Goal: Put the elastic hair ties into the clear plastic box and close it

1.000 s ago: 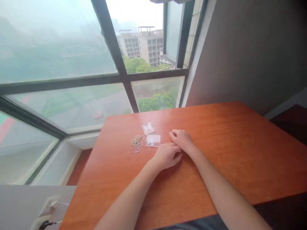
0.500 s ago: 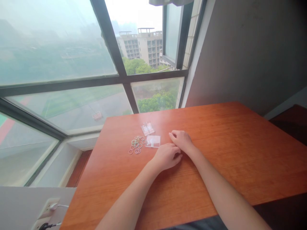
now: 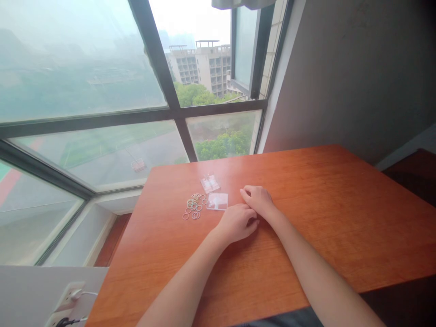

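My left hand (image 3: 238, 222) rests on the brown table, its fingers loosely curled in with nothing visible in them. Just beyond it, my right hand (image 3: 258, 199) lies with curled fingers too, its wrist near the left fingertips, and I see nothing held there. A shallow clear plastic box (image 3: 217, 201) lies close to the left hand's knuckles. To its left is a loose pile of small pale rings (image 3: 194, 205), in pinkish, green and yellowish tones, perhaps hair ties. Behind the box sits another clear plastic piece (image 3: 210, 183), whose details are too small to make out.
The wooden table (image 3: 327, 218) stands against large dark-framed windows (image 3: 175, 109) at the back and left. A grey wall (image 3: 347, 77) rises at the right. Down at the lower left, plugs and cords sit in a wall socket (image 3: 70, 297).
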{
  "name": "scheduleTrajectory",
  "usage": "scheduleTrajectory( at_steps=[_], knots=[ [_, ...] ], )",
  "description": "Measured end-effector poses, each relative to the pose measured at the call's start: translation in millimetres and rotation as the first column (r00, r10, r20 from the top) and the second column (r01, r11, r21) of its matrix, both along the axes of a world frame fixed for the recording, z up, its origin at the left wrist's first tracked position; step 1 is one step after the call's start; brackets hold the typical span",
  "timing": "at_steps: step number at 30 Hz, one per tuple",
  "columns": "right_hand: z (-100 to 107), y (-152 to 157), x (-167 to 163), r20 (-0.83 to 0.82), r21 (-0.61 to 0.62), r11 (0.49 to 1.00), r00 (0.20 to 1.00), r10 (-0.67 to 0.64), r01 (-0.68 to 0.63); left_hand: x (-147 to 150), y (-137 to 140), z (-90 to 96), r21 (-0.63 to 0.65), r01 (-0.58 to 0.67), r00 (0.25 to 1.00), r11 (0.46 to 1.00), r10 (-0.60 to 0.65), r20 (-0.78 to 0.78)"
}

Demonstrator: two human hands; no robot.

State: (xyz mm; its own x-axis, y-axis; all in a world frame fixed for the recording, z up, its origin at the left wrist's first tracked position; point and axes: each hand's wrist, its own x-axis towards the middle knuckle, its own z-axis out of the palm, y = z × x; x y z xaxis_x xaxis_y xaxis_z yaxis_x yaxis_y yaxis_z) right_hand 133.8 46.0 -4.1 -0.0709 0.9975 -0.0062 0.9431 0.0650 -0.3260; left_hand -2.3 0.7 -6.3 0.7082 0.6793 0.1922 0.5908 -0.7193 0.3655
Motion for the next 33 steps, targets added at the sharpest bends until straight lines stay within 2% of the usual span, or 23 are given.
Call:
scheduleTrajectory(
  at_steps=[33],
  knots=[
    [3.8,-1.6,-0.4,0.0,-0.018,1.0,1.0,0.001,-0.001,-0.1,-0.7,4.7,-0.025,-0.005,1.0,1.0,0.004,-0.015]
  ],
)
